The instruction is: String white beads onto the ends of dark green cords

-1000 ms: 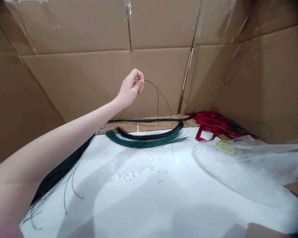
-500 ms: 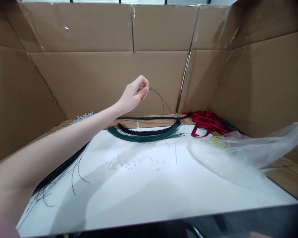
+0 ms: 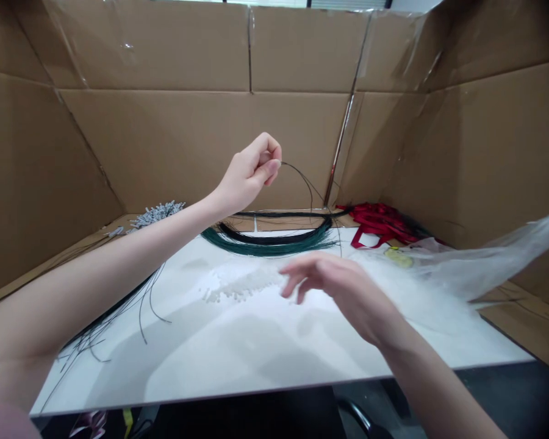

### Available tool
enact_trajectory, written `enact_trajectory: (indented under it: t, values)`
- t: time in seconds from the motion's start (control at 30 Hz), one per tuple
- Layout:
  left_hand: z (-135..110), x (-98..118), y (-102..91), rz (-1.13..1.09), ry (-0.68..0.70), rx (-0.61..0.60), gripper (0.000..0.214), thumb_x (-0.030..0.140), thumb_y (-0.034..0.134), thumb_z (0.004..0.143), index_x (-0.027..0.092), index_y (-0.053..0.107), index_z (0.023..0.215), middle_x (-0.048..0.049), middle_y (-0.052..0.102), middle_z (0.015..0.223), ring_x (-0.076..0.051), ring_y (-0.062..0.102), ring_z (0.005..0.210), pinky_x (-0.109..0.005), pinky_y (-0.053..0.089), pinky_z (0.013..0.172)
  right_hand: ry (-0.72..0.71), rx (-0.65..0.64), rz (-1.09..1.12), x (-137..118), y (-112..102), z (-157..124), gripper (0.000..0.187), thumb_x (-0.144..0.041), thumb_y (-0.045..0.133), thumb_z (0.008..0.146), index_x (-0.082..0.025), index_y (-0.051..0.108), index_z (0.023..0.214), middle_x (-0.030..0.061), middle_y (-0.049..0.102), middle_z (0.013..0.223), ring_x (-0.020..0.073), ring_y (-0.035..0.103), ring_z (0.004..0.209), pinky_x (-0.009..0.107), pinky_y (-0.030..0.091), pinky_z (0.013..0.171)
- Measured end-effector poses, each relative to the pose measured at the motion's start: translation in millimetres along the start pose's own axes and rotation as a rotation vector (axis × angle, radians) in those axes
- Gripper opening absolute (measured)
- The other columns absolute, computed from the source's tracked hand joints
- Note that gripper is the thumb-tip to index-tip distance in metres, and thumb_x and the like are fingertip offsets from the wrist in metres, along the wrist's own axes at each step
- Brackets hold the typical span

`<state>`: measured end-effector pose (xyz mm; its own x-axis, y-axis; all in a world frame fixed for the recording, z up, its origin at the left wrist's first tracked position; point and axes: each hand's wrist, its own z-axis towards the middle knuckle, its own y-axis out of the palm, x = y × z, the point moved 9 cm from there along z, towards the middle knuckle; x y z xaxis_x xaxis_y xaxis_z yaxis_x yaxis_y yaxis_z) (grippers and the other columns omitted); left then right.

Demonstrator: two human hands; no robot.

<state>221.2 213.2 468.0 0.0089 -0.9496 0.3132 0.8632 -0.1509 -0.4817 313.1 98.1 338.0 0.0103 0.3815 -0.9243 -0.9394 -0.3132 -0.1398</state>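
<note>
My left hand (image 3: 251, 171) is raised above the white board (image 3: 256, 347) and pinches the end of a thin dark wire (image 3: 308, 186), which arcs down to the right. Below it lies a curved bundle of dark green and black wires (image 3: 269, 241). My right hand (image 3: 343, 289) hovers over the board's middle with fingers spread, holding nothing, close to a scatter of small white beads (image 3: 238, 286).
Cardboard walls (image 3: 165, 140) enclose the board on three sides. More dark wires (image 3: 114, 311) trail along the left. Red ribbons (image 3: 379, 222) lie at the back right, a clear plastic bag (image 3: 462, 268) at the right, grey-white small parts (image 3: 158, 213) at the back left.
My right hand has come into view over the middle of the board. The left hand keeps its pinch on the wire and has shifted slightly right. The view has tilted down a little.
</note>
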Motion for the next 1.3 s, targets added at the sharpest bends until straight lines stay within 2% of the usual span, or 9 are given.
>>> enact_trajectory:
  t: [0.17,0.3,0.4,0.53,0.63,0.73,0.93,1.1,1.3]
  values:
    - [-37.3,19.9,-0.6,-0.027,-0.097,-0.106,0.008,0.020,0.044,0.096,0.022,0.043,0.088,0.0025,0.046,0.064,-0.013,0.041,0.057,-0.027,0.034,0.057,-0.004,0.139,0.239,31.7,-25.0,37.8,0.054,-0.062,0.046,0.091,-0.028,0.049,0.134,0.0101,0.057,0.138,0.0246,0.060,0.118,0.044,0.051,0.095]
    - [-75.8,12.6,-2.7,0.047,-0.224,-0.279,0.009,0.025,0.043,0.098,0.021,0.045,0.091,0.0013,0.049,0.070,-0.012,0.046,0.060,-0.025,0.038,0.058,-0.117,0.326,0.347,32.9,-68.0,65.1,0.041,-0.062,0.037,0.094,-0.033,0.058,0.114,0.0006,0.063,0.129,0.0193,0.057,0.122,0.038,0.051,0.094]
    - [-103.7,-8.1,-12.3,0.128,-0.314,-0.383,0.010,0.029,0.044,0.099,0.021,0.051,0.099,0.0023,0.051,0.067,-0.012,0.045,0.059,-0.023,0.037,0.057,-0.184,0.421,0.370,21.3,-90.1,73.9,0.029,-0.050,0.039,0.097,-0.029,0.059,0.090,-0.0024,0.064,0.078,0.0142,0.064,0.083,0.028,0.051,0.075]
    - [-138.5,-42.9,-37.2,0.222,-0.404,-0.461,0.020,0.029,0.042,0.100,0.020,0.056,0.111,0.0026,0.052,0.067,-0.012,0.048,0.060,-0.022,0.036,0.058,-0.201,0.447,0.341,4.6,-98.1,74.5,0.037,-0.043,0.049,0.096,-0.023,0.040,0.066,-0.0076,0.021,0.049,0.0109,0.024,0.041,0.023,0.032,0.045]
    - [-163.0,-61.6,-48.3,0.238,-0.458,-0.538,0.025,0.032,0.043,0.099,0.020,0.065,0.101,0.0026,0.054,0.063,-0.012,0.051,0.057,-0.022,0.036,0.058,-0.154,0.405,0.280,6.8,-83.2,75.7,0.044,-0.050,0.049,0.095,-0.023,0.032,0.065,-0.0084,0.013,0.050,0.0106,0.012,0.041,0.024,0.022,0.042]
    - [-174.7,-64.4,-49.2,0.247,-0.494,-0.510,0.025,0.036,0.049,0.097,0.019,0.068,0.100,-0.0037,0.067,0.084,-0.017,0.061,0.076,-0.024,0.042,0.067,-0.022,0.279,0.179,32.2,-41.0,81.4,0.047,-0.059,0.044,0.094,-0.023,0.034,0.066,-0.0100,0.014,0.051,0.0082,0.014,0.039,0.023,0.018,0.041]
    - [-165.5,-23.5,-18.5,0.189,-0.501,-0.278,0.033,0.041,0.039,0.101,0.022,0.058,0.119,-0.0066,0.066,0.103,-0.021,0.060,0.095,-0.030,0.046,0.081,0.169,0.055,-0.080,96.8,46.6,83.2,0.042,-0.046,0.048,0.099,-0.015,0.053,0.072,-0.0078,0.041,0.055,0.0055,0.037,0.043,0.019,0.034,0.043]
    - [-160.9,-4.3,1.7,0.084,-0.520,-0.158,0.036,0.041,0.056,0.094,0.028,0.053,0.127,-0.0040,0.058,0.095,-0.019,0.053,0.082,-0.031,0.046,0.077,0.214,0.018,-0.261,122.4,57.4,80.7,0.032,-0.040,0.052,0.099,-0.013,0.060,0.084,-0.0032,0.056,0.068,0.0081,0.052,0.055,0.022,0.047,0.053]
    - [-164.6,-24.4,9.6,-0.047,-0.659,0.021,0.044,0.046,0.056,0.093,0.028,0.047,0.132,-0.0071,0.056,0.115,-0.020,0.055,0.089,-0.032,0.049,0.075,0.249,0.003,-0.401,132.7,54.6,77.2,0.033,-0.040,0.050,0.099,-0.013,0.061,0.085,-0.0023,0.058,0.070,0.0093,0.055,0.058,0.025,0.049,0.057]
